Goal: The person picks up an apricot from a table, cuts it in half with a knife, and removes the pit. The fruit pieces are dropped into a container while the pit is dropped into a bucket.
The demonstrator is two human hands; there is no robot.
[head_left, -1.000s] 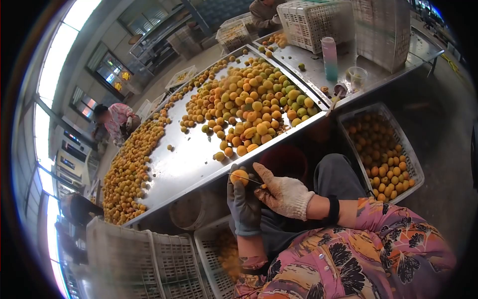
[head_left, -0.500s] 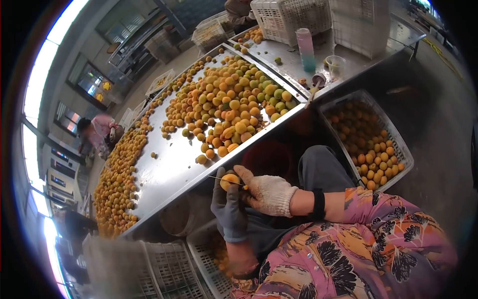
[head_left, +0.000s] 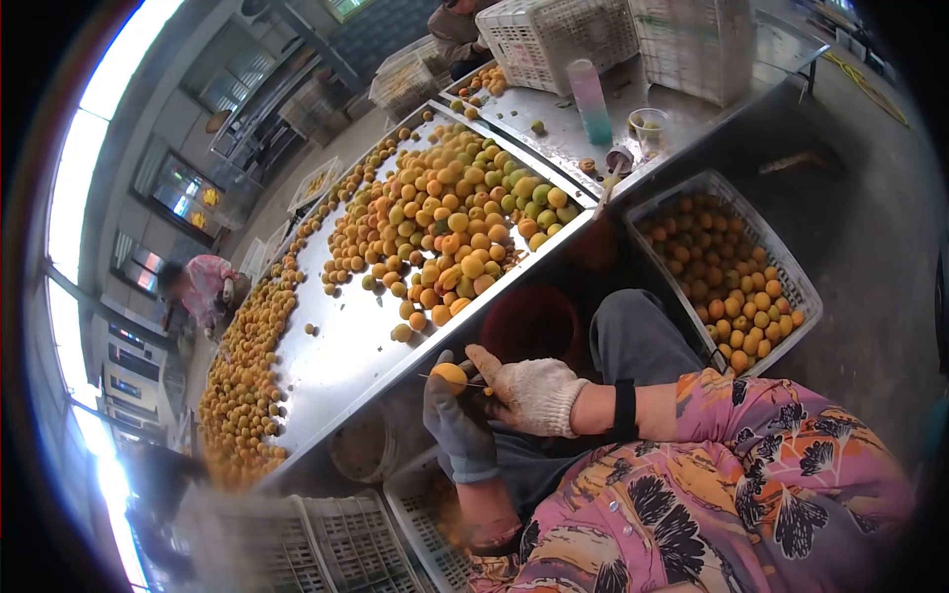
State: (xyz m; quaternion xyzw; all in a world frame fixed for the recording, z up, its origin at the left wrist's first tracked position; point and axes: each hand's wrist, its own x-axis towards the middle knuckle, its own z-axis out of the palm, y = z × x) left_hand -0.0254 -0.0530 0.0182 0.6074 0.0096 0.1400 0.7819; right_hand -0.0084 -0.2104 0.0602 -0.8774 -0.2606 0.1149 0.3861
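Observation:
My left hand [head_left: 457, 427], in a grey glove, is closed around a yellow-orange apricot [head_left: 451, 376] just below the near edge of the metal table. My right hand [head_left: 534, 395], in a stained white knitted glove, is beside it, its fingers closed on a thin metal tool [head_left: 474, 383] that lies across the fruit. Whether this is a blade or a pick is too small to tell. A heap of orange and greenish apricots [head_left: 450, 212] covers the table [head_left: 341, 351] in front of my hands.
A plastic crate [head_left: 813, 301] with apricots stands at the right, a reddish bucket [head_left: 534, 321] under the table edge. White crates [head_left: 346, 539] stand lower left. A pink-teal bottle [head_left: 590, 104] and a clear cup [head_left: 649, 128] are on the far table. Other people [head_left: 206, 287] sit beyond.
The apricot has turned in my left hand, and the fingers now wrap differently around it. My right hand has shifted slightly with the tool. The whole view has moved a little.

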